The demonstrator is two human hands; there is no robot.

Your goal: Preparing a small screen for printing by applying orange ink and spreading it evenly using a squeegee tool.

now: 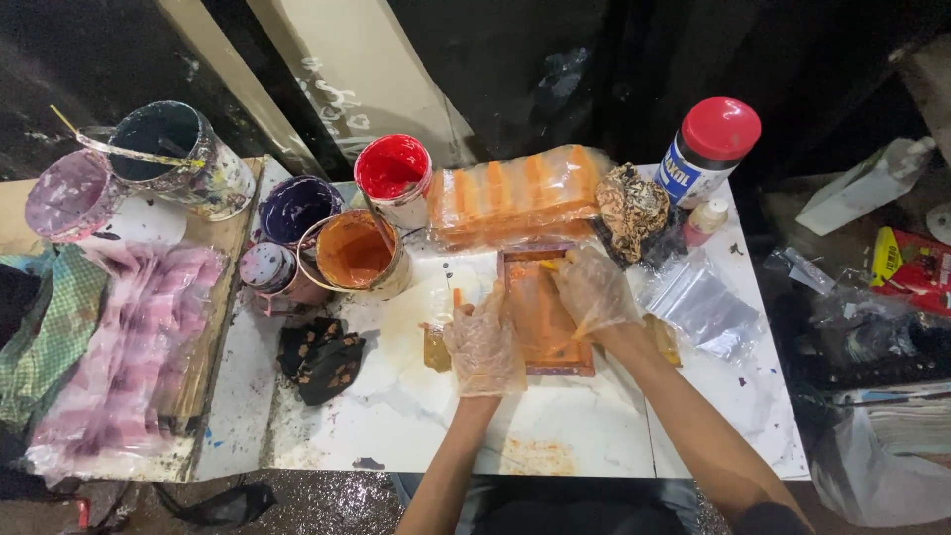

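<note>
Both my hands wear thin clear plastic gloves smeared with orange. My left hand point(483, 342) rests on the left edge of a small rectangular orange-stained frame point(540, 312) lying flat on the white table point(416, 416). My right hand point(592, 287) lies on the frame's upper right part and grips a thin orange-tipped stick or brush across it. An open tin of orange paint point(354, 250) stands just left of the frame.
Tins of red paint point(393, 170), purple paint point(295, 208) and dark paint point(168, 139) stand at the back left. A plastic-wrapped orange bundle point(515, 193), a stained rag point(631, 206), a red-lidded jar point(711, 147), a plastic bag point(701, 307) and a dark cloth point(319, 359) surround the frame.
</note>
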